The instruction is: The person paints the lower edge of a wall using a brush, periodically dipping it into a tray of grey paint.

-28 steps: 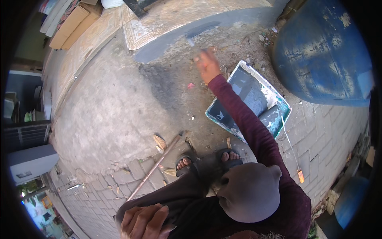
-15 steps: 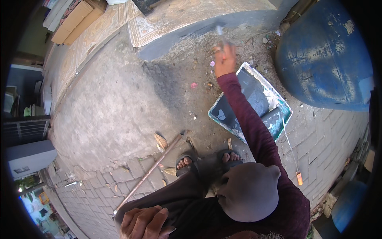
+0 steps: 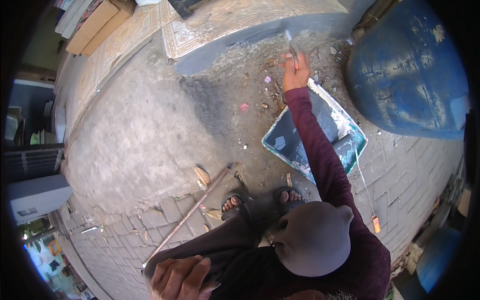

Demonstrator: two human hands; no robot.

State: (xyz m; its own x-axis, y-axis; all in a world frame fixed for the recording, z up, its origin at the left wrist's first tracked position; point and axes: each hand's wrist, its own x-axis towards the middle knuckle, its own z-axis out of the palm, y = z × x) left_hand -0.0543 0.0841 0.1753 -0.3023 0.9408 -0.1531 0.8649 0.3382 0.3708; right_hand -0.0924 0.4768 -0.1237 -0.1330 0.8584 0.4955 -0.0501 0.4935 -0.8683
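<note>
My right hand (image 3: 297,70) reaches far forward over the paint tray, closed around a paintbrush (image 3: 293,49). The brush's pale metal band shows, and its blurred tip is at the grey-painted side of the step (image 3: 250,40). Under my right sleeve sits the white-rimmed tray (image 3: 270,148), holding dark grey paint and smeared white and green inside. A paint roller lies in the tray; its thin wire rod (image 3: 365,185) runs out to an orange handle (image 3: 376,224). My left hand (image 3: 181,280) is by my knee with its fingers curled; whatever lies under them is hidden.
A big scuffed blue drum (image 3: 407,75) stands at the right. A rusty pole (image 3: 187,216) lies left of my sandalled feet (image 3: 231,204), beside a dry leaf (image 3: 202,176). Rough concrete (image 3: 130,130) slopes at left. A cardboard box (image 3: 97,30) rests on the tiled step.
My right hand has moved a little to the right along the step with the paintbrush. My left hand stays by the knee.
</note>
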